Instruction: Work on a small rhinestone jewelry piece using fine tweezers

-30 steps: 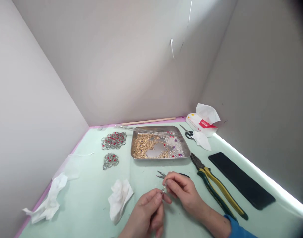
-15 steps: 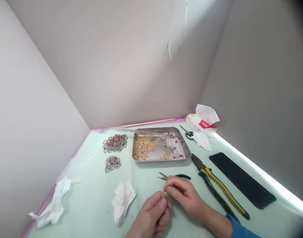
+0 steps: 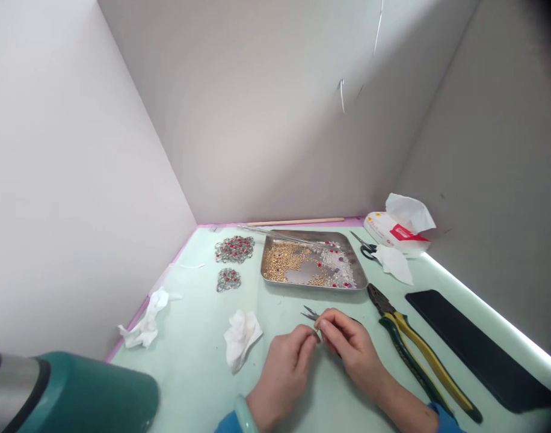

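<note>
My left hand (image 3: 282,373) and my right hand (image 3: 350,349) meet fingertip to fingertip low in the middle, pinching a tiny silvery beaded piece (image 3: 318,331) between them. It is too small to make out in detail. Small black-handled pliers (image 3: 310,313) lie on the green mat just beyond my fingers. Behind them sits a metal tray (image 3: 361,281) holding gold, white and red beads.
Two finished beaded pieces (image 3: 234,249) (image 3: 228,279) lie left of the tray. Crumpled tissues (image 3: 242,337) (image 3: 144,325), yellow-green pliers (image 3: 415,349), a black phone (image 3: 478,355), scissors (image 3: 364,245), a tissue pack (image 3: 395,228), a wooden stick (image 3: 296,222) and a teal flask (image 3: 77,394) surround me.
The view has swung left, bringing the teal flask into the lower left corner. My hands have drawn closer together and stay pinched on the small piece.
</note>
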Demonstrator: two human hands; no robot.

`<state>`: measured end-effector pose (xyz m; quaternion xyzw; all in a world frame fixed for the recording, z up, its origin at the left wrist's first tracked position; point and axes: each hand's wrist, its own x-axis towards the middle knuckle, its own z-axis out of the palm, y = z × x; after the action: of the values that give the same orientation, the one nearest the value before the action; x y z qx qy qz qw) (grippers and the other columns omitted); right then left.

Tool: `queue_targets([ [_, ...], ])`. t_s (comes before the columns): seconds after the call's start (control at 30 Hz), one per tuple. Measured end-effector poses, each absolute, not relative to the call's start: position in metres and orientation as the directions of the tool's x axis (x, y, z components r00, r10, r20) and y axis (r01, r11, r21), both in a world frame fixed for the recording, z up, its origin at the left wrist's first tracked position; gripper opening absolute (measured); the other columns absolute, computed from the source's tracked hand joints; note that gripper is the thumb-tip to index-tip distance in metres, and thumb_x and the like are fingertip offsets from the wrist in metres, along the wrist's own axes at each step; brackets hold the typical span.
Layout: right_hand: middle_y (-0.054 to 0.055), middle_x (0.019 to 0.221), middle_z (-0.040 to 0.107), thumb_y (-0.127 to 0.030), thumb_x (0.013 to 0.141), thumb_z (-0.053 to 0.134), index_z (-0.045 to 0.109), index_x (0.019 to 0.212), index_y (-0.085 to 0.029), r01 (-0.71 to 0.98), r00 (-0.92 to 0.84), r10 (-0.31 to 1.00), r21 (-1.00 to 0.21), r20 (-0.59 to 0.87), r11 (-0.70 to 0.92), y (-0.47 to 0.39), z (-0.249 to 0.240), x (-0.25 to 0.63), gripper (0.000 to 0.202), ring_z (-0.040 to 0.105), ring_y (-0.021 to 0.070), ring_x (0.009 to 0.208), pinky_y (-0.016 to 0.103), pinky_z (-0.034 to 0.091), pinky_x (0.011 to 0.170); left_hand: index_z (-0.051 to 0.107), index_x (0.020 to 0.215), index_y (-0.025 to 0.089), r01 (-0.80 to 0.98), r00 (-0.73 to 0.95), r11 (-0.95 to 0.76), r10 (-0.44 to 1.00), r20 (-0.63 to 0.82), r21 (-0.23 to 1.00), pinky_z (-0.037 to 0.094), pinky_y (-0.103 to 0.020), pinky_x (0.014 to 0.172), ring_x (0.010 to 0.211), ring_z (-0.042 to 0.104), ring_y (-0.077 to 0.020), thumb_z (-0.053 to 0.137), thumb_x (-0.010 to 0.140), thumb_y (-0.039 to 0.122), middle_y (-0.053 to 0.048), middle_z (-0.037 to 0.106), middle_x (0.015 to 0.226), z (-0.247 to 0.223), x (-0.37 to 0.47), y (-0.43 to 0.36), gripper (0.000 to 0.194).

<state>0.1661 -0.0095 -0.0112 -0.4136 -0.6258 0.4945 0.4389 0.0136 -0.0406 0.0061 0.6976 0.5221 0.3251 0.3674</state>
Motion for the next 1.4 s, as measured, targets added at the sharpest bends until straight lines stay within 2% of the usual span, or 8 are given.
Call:
queue_targets([
  [0.23, -0.005, 0.056, 0.035, -0.041, 0.091, 0.042, 0.048, 0.072, -0.019, 0.142, -0.156, 0.981, -0.981, 0.112, 0.134, -0.006, -0.012, 0.169, 0.029, 0.034, 0.0105, 0.052, 0.023, 0.028, 0.051, 0.056, 0.109, 0.019, 0.707, 0.141, -0.321, 0.937, 0.319, 0.630, 0.043, -0.028, 0.072, 0.077, 0.055, -0.0161, 0.041, 0.091, 0.025, -0.005, 0.058, 0.086, 0.012, -0.016, -0.040, 0.024],
  [0.33, -0.004, 0.058, 0.037, -0.036, 0.090, 0.044, 0.045, 0.067, -0.019, 0.260, -0.250, 0.948, -0.929, 0.198, 0.262, -0.009, -0.012, 0.166, 0.029, 0.036, 0.0113, 0.055, 0.024, 0.029, 0.053, 0.058, 0.103, 0.017, 0.858, 0.014, -0.237, 0.897, 0.441, 0.455, 0.043, -0.032, 0.075, 0.085, 0.054, -0.0200, 0.041, 0.090, 0.021, -0.008, 0.057, 0.090, 0.015, -0.039, -0.048, 0.022],
  [0.47, -0.002, 0.062, 0.046, -0.027, 0.090, 0.043, 0.046, 0.066, -0.019, 0.391, -0.376, 0.881, -0.814, 0.286, 0.430, -0.014, -0.012, 0.161, 0.025, 0.042, 0.0122, 0.058, 0.025, 0.031, 0.057, 0.061, 0.095, 0.018, 0.976, -0.017, -0.063, 0.933, 0.359, 0.211, 0.043, -0.038, 0.073, 0.088, 0.052, -0.0254, 0.048, 0.085, 0.020, -0.009, 0.056, 0.095, 0.007, -0.061, -0.058, 0.016],
  [0.63, -0.003, 0.063, 0.048, -0.022, 0.089, 0.043, 0.048, 0.068, -0.019, 0.432, -0.378, 0.866, -0.765, 0.327, 0.477, -0.011, -0.014, 0.160, 0.021, 0.044, 0.0111, 0.058, 0.024, 0.031, 0.058, 0.060, 0.090, 0.016, 0.970, -0.008, -0.100, 0.898, 0.441, 0.220, 0.045, -0.035, 0.074, 0.082, 0.054, -0.0212, 0.041, 0.088, 0.020, -0.009, 0.056, 0.093, -0.007, -0.072, -0.058, 0.019],
  [0.8, -0.004, 0.062, 0.047, -0.020, 0.088, 0.045, 0.048, 0.068, -0.019, 0.449, -0.365, 0.862, -0.744, 0.352, 0.494, -0.010, -0.018, 0.160, 0.020, 0.042, 0.0096, 0.056, 0.023, 0.030, 0.057, 0.063, 0.087, 0.018, 0.991, 0.019, -0.077, 0.898, 0.439, 0.114, 0.043, -0.043, 0.075, 0.092, 0.052, -0.0301, 0.049, 0.084, 0.030, -0.013, 0.058, 0.100, -0.003, -0.072, -0.053, 0.019],
  [0.93, -0.004, 0.062, 0.048, -0.020, 0.087, 0.047, 0.050, 0.069, -0.018, 0.416, -0.366, 0.856, -0.758, 0.366, 0.502, -0.012, -0.017, 0.160, 0.019, 0.043, 0.0097, 0.057, 0.023, 0.031, 0.058, 0.063, 0.094, 0.017, 0.921, 0.082, -0.217, 0.920, 0.383, 0.324, 0.041, -0.041, 0.085, 0.099, 0.052, -0.0275, 0.046, 0.086, 0.033, -0.013, 0.059, 0.104, 0.009, -0.047, -0.055, 0.025],
  [1.07, -0.003, 0.064, 0.051, -0.024, 0.089, 0.047, 0.054, 0.071, -0.018, 0.279, -0.316, 0.879, -0.851, 0.358, 0.446, -0.010, -0.015, 0.161, 0.020, 0.046, 0.0105, 0.060, 0.023, 0.034, 0.058, 0.061, 0.093, 0.020, 0.732, 0.258, -0.167, 0.965, -0.043, 0.661, 0.044, -0.028, 0.068, 0.073, 0.058, -0.0177, 0.047, 0.086, 0.033, -0.005, 0.065, 0.087, 0.019, -0.004, -0.055, 0.021],
  [1.4, -0.004, 0.059, 0.045, -0.039, 0.089, 0.049, 0.056, 0.078, -0.016, -0.010, -0.310, 0.943, -0.992, 0.120, 0.123, -0.008, -0.007, 0.162, 0.027, 0.039, 0.0084, 0.053, 0.021, 0.033, 0.051, 0.045, 0.069, 0.018, 0.275, 0.337, 0.045, 0.931, -0.140, 0.960, 0.036, -0.023, 0.057, 0.052, 0.047, -0.0110, 0.034, 0.092, 0.037, 0.002, 0.050, 0.055, 0.004, 0.016, -0.049, 0.032],
])
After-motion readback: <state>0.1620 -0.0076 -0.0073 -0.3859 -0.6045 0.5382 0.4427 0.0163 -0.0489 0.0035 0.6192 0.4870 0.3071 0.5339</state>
